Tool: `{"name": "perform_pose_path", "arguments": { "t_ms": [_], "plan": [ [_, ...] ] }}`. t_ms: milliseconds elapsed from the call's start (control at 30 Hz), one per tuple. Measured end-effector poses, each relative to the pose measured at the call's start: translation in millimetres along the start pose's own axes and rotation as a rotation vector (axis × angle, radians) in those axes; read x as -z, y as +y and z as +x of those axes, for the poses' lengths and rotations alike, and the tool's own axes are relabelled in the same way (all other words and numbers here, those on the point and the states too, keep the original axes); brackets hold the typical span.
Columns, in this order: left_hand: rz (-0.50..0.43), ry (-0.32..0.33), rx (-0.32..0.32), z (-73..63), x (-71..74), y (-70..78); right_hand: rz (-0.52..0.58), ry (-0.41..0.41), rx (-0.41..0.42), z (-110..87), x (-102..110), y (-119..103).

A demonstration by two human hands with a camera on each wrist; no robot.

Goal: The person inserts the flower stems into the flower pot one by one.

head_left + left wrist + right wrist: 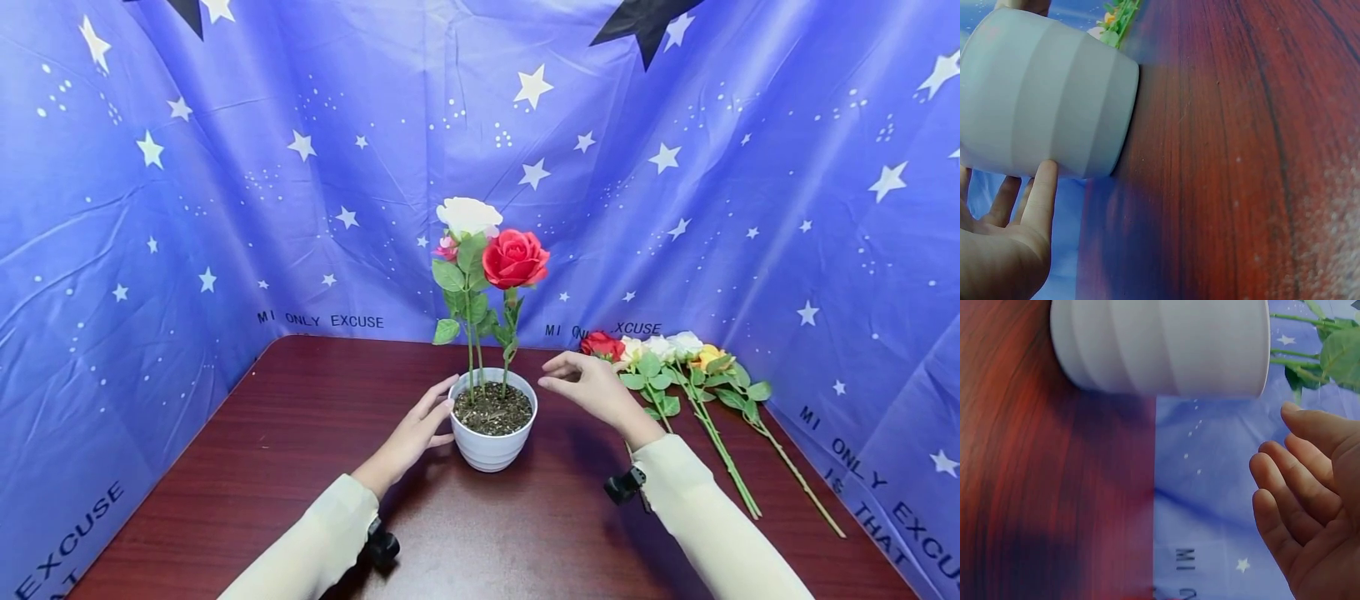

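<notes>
A white ribbed flower pot [491, 450] full of dark soil [492, 414] stands upright on the table. Out of the soil rise a red rose [516, 259], a white rose [469, 216] and a smaller pink flower [447, 248], partly hidden behind leaves. My left hand [412, 431] touches the pot's left side with extended fingers; in the left wrist view a fingertip [1048, 167] rests on its wall. To the right of the pot, my right hand [588, 385] hovers apart from it. The right wrist view shows that hand's loosely bent fingers [1272, 528] with nothing between them.
Several cut roses lie on the right side of the brown table [300, 467], among them a red one [602, 345] and an orange one [711, 358], their stems [723, 454] pointing toward the front. A blue star-patterned cloth [360, 167] encloses the table's back and sides.
</notes>
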State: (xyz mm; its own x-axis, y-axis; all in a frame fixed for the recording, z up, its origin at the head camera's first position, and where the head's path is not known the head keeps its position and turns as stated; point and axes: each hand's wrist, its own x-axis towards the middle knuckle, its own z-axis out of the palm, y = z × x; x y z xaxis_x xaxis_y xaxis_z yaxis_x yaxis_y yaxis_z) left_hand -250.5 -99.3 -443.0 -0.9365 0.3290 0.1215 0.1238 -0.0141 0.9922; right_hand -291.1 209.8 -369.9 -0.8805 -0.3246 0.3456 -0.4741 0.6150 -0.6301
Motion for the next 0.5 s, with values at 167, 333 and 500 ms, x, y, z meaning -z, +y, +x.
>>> {"name": "perform_pose_path", "arguments": {
  "t_ms": [167, 333, 500],
  "plan": [
    [0.002, -0.002, 0.008, 0.6, 0.3, -0.1, 0.001, -0.022, -0.029, -10.2, 9, 11],
    [0.004, 0.000, 0.009, 0.1, 0.6, 0.5, -0.031, -0.028, -0.068, -21.5, 18, 24],
    [0.002, 0.001, 0.011, 0.0, 0.2, 0.4, -0.032, -0.040, -0.092, -33.0, 24, 37]
  ]
}}
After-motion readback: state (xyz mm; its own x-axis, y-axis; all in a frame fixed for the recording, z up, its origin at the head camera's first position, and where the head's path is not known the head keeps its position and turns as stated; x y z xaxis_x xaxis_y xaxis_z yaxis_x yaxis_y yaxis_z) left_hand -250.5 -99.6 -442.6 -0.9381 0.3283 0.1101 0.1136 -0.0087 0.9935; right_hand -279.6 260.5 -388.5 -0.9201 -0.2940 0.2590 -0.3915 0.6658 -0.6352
